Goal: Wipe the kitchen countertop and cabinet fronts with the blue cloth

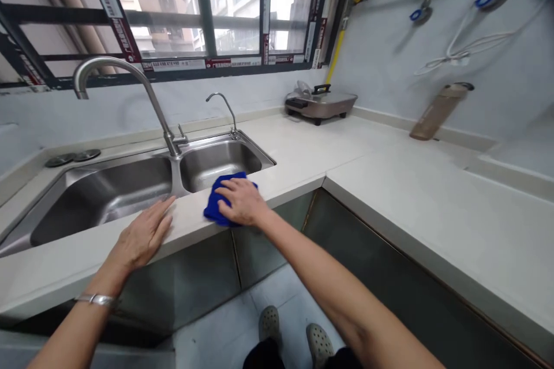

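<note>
Under my right hand (242, 200) a blue cloth (213, 205) lies bunched on the front strip of the white countertop (294, 176). The fingers press down on the cloth, which pokes out to the left and beyond them. My left hand (145, 233) rests flat along the counter's front edge, its fingers stretched out and nothing in it. Just behind both hands is the steel double-bowl sink (176, 176). A bracelet circles my left wrist.
A large faucet (151, 95) and a small thin tap (227, 106) rise behind the sink. Two round drain covers (73, 157) lie at its left. An electric pan (322, 105) sits in the far corner; a brown bottle (439, 112) stands by the right wall.
</note>
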A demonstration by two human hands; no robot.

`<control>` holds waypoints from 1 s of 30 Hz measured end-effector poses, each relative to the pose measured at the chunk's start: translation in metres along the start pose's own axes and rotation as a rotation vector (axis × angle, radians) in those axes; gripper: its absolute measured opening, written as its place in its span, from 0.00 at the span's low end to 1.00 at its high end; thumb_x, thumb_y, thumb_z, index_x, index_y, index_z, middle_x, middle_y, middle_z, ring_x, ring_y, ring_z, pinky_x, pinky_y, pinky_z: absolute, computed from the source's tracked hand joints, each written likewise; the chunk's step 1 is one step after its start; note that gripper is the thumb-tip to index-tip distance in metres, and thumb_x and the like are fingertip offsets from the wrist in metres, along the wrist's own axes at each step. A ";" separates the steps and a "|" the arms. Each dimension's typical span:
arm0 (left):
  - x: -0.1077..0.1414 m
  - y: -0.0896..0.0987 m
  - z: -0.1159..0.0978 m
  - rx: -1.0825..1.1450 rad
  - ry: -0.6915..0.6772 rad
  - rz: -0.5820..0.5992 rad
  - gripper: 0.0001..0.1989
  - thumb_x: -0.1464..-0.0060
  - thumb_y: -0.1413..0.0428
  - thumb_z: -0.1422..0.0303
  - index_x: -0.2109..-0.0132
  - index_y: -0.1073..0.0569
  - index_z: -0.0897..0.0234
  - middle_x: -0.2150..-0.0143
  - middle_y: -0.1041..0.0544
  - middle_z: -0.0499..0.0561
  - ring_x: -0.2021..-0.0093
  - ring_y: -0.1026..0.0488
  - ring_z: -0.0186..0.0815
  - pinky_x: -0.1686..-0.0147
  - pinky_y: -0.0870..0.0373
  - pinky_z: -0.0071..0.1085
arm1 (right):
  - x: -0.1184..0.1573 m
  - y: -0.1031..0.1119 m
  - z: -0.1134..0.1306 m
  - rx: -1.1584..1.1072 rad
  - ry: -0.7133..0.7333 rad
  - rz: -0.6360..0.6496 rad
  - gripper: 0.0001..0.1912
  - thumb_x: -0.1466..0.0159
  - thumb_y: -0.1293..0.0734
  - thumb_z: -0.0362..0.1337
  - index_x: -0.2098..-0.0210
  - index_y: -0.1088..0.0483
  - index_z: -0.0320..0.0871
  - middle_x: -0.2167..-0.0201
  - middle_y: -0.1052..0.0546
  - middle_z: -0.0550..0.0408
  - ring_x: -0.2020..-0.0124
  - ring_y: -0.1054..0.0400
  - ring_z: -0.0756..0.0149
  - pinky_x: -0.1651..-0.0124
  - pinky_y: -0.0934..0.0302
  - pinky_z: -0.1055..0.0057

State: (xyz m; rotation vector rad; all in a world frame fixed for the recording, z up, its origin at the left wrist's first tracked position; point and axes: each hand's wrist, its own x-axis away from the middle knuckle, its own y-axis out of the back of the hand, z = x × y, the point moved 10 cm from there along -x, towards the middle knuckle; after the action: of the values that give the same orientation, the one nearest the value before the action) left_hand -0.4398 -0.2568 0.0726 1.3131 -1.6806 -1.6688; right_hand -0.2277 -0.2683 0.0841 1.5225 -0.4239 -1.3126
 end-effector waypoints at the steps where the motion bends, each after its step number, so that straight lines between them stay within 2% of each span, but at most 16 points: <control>1: 0.000 0.000 0.001 -0.012 0.002 0.001 0.37 0.36 0.66 0.48 0.32 0.39 0.68 0.32 0.33 0.59 0.32 0.37 0.50 0.31 0.42 0.53 | 0.007 0.008 -0.030 0.018 -0.023 0.013 0.22 0.32 0.40 0.46 0.42 0.29 0.46 0.37 0.31 0.51 0.38 0.40 0.53 0.34 0.47 0.54; 3: -0.001 -0.001 0.001 -0.023 -0.002 0.007 0.36 0.36 0.65 0.49 0.34 0.36 0.68 0.34 0.31 0.59 0.33 0.36 0.50 0.31 0.41 0.53 | 0.022 0.025 -0.089 0.082 -0.062 0.036 0.22 0.31 0.42 0.45 0.42 0.29 0.45 0.38 0.30 0.49 0.39 0.38 0.55 0.34 0.46 0.56; 6: -0.002 -0.003 0.001 -0.036 -0.013 0.008 0.35 0.37 0.64 0.49 0.38 0.30 0.68 0.36 0.29 0.60 0.34 0.35 0.48 0.30 0.42 0.52 | 0.047 0.049 -0.181 0.216 -0.229 0.059 0.24 0.29 0.46 0.44 0.41 0.30 0.42 0.38 0.31 0.45 0.38 0.38 0.55 0.33 0.47 0.57; 9: -0.002 -0.001 -0.001 -0.047 0.002 -0.018 0.31 0.37 0.62 0.51 0.41 0.28 0.66 0.37 0.27 0.59 0.34 0.34 0.46 0.31 0.41 0.51 | 0.070 0.065 -0.248 0.308 -0.436 0.073 0.24 0.29 0.46 0.46 0.41 0.30 0.44 0.37 0.32 0.46 0.37 0.38 0.52 0.34 0.45 0.54; 11: 0.000 0.001 -0.004 -0.049 0.013 -0.044 0.29 0.36 0.61 0.53 0.41 0.27 0.64 0.37 0.27 0.58 0.35 0.33 0.45 0.32 0.39 0.51 | 0.080 0.069 -0.268 0.317 -0.508 0.057 0.25 0.29 0.47 0.48 0.42 0.30 0.44 0.38 0.32 0.43 0.38 0.38 0.48 0.35 0.44 0.48; 15: 0.006 0.003 -0.014 -0.046 0.010 -0.066 0.24 0.36 0.57 0.60 0.42 0.26 0.65 0.38 0.26 0.58 0.36 0.32 0.45 0.33 0.36 0.48 | 0.088 0.060 -0.274 0.309 -0.567 0.018 0.34 0.30 0.52 0.58 0.42 0.30 0.46 0.39 0.32 0.38 0.39 0.39 0.37 0.40 0.45 0.34; 18: 0.007 0.003 -0.016 -0.034 0.027 -0.073 0.22 0.37 0.55 0.63 0.43 0.26 0.64 0.38 0.26 0.57 0.37 0.31 0.45 0.35 0.34 0.48 | 0.081 0.047 -0.256 0.333 -0.586 -0.056 0.46 0.36 0.57 0.70 0.46 0.27 0.46 0.42 0.30 0.33 0.41 0.38 0.30 0.44 0.47 0.28; 20: 0.008 0.003 -0.015 -0.023 0.035 -0.075 0.20 0.36 0.54 0.63 0.43 0.26 0.63 0.38 0.26 0.57 0.38 0.31 0.45 0.35 0.34 0.48 | 0.067 0.032 -0.224 0.326 -0.555 -0.059 0.47 0.38 0.57 0.72 0.46 0.27 0.46 0.43 0.30 0.33 0.42 0.38 0.30 0.44 0.47 0.28; 22: 0.009 0.003 -0.015 -0.002 0.037 -0.071 0.21 0.36 0.53 0.63 0.42 0.27 0.64 0.38 0.27 0.58 0.37 0.31 0.46 0.35 0.34 0.48 | 0.049 0.014 -0.176 0.303 -0.510 -0.004 0.42 0.36 0.53 0.68 0.44 0.29 0.46 0.41 0.31 0.35 0.42 0.39 0.32 0.44 0.47 0.32; 24: 0.011 0.003 -0.015 0.018 0.039 -0.081 0.22 0.35 0.54 0.62 0.39 0.30 0.66 0.37 0.28 0.59 0.36 0.33 0.47 0.35 0.35 0.49 | 0.029 -0.003 -0.121 0.286 -0.466 0.079 0.37 0.33 0.49 0.61 0.40 0.33 0.40 0.38 0.34 0.33 0.40 0.42 0.32 0.42 0.48 0.35; 26: 0.013 0.004 -0.015 0.035 0.038 -0.113 0.25 0.34 0.54 0.61 0.36 0.34 0.68 0.36 0.29 0.61 0.35 0.34 0.48 0.34 0.36 0.49 | 0.010 -0.014 -0.063 0.283 -0.409 0.106 0.33 0.32 0.47 0.56 0.39 0.34 0.40 0.37 0.35 0.37 0.39 0.43 0.36 0.41 0.47 0.39; 30: 0.020 0.012 -0.011 0.035 0.034 -0.197 0.24 0.32 0.57 0.62 0.37 0.33 0.70 0.38 0.27 0.62 0.35 0.34 0.47 0.32 0.40 0.47 | -0.018 -0.038 0.039 0.228 -0.329 0.178 0.31 0.32 0.46 0.53 0.39 0.36 0.39 0.35 0.37 0.38 0.36 0.47 0.37 0.38 0.51 0.43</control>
State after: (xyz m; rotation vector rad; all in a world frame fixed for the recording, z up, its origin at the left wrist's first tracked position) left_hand -0.4434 -0.2817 0.0797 1.5598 -1.6121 -1.7206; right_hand -0.2812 -0.2569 0.0666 1.4143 -0.9248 -1.4117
